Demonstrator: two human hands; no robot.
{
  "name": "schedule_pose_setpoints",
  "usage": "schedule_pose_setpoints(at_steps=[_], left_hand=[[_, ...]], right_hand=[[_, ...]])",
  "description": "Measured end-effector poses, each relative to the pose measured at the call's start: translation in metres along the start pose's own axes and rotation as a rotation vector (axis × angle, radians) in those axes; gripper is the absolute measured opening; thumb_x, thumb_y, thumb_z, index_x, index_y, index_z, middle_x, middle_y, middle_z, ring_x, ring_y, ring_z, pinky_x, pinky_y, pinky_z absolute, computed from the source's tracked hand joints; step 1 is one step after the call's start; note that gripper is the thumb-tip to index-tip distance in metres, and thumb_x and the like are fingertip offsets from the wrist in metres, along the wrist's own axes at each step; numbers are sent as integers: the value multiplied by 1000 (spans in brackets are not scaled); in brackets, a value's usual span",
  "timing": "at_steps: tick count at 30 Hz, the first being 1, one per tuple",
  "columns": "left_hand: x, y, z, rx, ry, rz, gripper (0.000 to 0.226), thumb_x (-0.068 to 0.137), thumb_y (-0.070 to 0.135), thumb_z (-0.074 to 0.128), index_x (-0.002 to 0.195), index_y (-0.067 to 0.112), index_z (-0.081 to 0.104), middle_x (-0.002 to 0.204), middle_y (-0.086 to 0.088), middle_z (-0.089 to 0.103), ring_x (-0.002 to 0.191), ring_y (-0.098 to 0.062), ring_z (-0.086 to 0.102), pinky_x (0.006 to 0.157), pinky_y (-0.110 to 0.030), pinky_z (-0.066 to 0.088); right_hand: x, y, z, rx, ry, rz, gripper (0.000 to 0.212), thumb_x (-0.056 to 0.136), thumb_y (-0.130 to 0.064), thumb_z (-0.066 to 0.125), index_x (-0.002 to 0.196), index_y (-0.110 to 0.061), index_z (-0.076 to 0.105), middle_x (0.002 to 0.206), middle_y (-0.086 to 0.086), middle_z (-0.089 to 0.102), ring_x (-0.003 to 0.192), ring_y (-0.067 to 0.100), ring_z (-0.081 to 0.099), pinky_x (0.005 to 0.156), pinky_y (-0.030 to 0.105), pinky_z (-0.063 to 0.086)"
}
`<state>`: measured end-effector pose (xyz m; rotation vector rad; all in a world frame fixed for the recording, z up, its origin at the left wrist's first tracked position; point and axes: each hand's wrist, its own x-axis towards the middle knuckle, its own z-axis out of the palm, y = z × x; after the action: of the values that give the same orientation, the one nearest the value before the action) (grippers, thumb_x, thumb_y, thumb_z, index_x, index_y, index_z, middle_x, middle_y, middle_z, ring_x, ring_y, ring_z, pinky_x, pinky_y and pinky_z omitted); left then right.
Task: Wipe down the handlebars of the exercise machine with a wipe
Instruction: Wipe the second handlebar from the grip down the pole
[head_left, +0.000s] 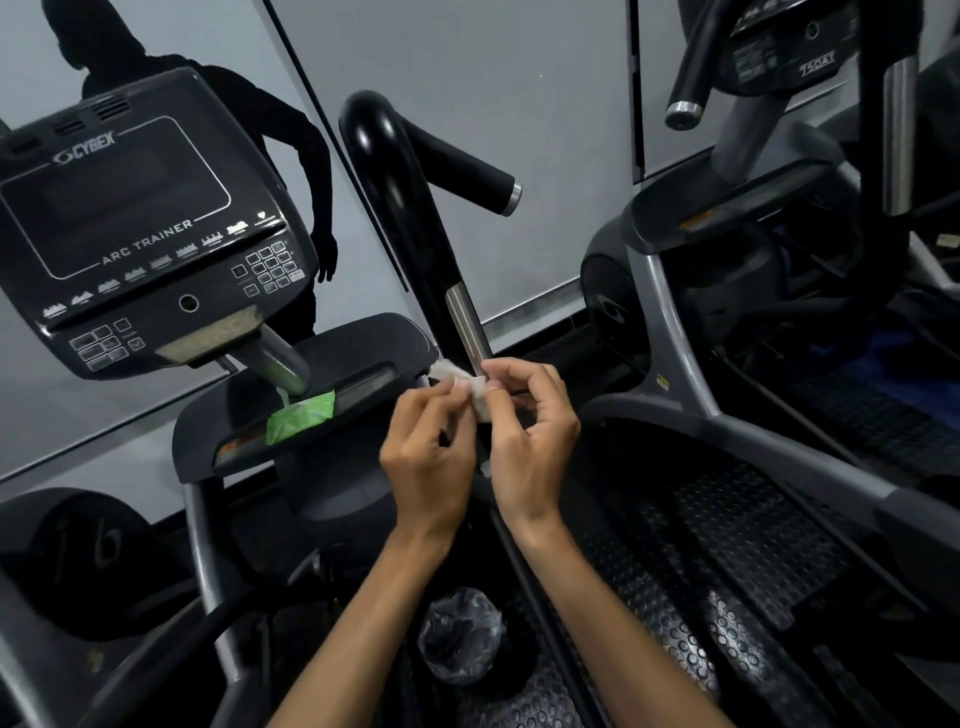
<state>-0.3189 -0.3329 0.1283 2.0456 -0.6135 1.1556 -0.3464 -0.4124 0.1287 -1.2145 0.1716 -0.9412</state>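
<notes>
A small crumpled white wipe (475, 391) is held between both hands in front of the machine. My left hand (431, 457) pinches its left side and my right hand (530, 436) pinches its right side with thumb and forefinger. Just above them rises the black handlebar (400, 197) with a silver sensor strip (465, 327) and a side grip (478, 176) ending in a metal cap. The hands do not touch the bar.
A green wipe packet (301, 418) lies on the machine's tray (363, 338) below the Cybex Arc Trainer console (140, 228). A bin lined with a clear bag (460, 639) sits low between the footplates (727, 545). A second machine (779, 156) stands at the right.
</notes>
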Motion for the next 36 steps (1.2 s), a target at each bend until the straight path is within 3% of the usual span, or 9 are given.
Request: schedule_pose_setpoints(at_steps=[6,11,17,20,23,25,29,33,36], left_hand=[[32,5,3,-43,131,-57,6,85,-7,72,86,-1,74,89,-11,68,89,-6,64,76,-13,51],[-10,-2,1,-5,-12,3,10,82,-5,77,91,-1,77,88,-11,69,88,-8,64,79,-11,49],[21,9,2,-45,98,-106,6,83,-8,74,85,-2,74,88,-6,67,86,-4,63,78,-6,45],[-1,10,4,1,18,-27,9,83,-4,76,91,-1,77,88,-10,69,85,-14,66,78,-12,49],[-14,3,0,-22,-51,-90,10,81,-7,77,85,1,76,87,-6,69,86,-6,64,75,-9,48],[0,-1,1,-35,-19,-169,12,81,-8,75,78,4,74,84,-5,69,82,0,61,75,-3,41],[21,7,4,-55,103,-207,9,84,-6,72,82,3,73,86,-6,68,79,3,61,73,-6,44],[-15,8,1,-14,-28,-82,9,84,-5,75,91,0,77,90,-9,69,89,-11,67,80,-11,49],[-11,0,0,-31,-34,-146,9,83,-6,75,83,3,75,84,-6,67,79,-3,60,71,-10,46]], right_hand=[[1,1,2,-22,21,-7,21,91,-4,63,97,-19,77,96,-14,67,96,22,65,80,30,54],[2,4,-1,-28,40,-11,18,93,-9,63,96,-19,77,96,-16,67,92,25,65,77,35,54],[1,3,-1,-28,62,-6,19,93,-7,62,95,-20,76,94,-15,67,92,25,65,75,29,52],[0,5,-2,-23,61,2,17,93,-10,62,95,-20,76,94,-13,67,91,26,66,76,39,55],[3,5,-4,-23,69,4,18,92,-9,61,94,-20,76,92,-13,67,86,24,64,71,33,51],[4,3,-5,-31,78,-2,20,91,-8,61,92,-20,76,91,-15,67,87,23,64,72,28,49],[3,3,-4,-37,70,1,20,89,-8,61,91,-20,76,92,-16,66,89,23,65,74,31,52],[3,7,-5,-35,54,12,18,90,-10,61,93,-20,76,93,-14,67,89,24,66,75,40,55],[2,7,-7,-30,58,19,20,90,-7,61,92,-21,76,92,-15,66,88,19,66,75,36,54]])
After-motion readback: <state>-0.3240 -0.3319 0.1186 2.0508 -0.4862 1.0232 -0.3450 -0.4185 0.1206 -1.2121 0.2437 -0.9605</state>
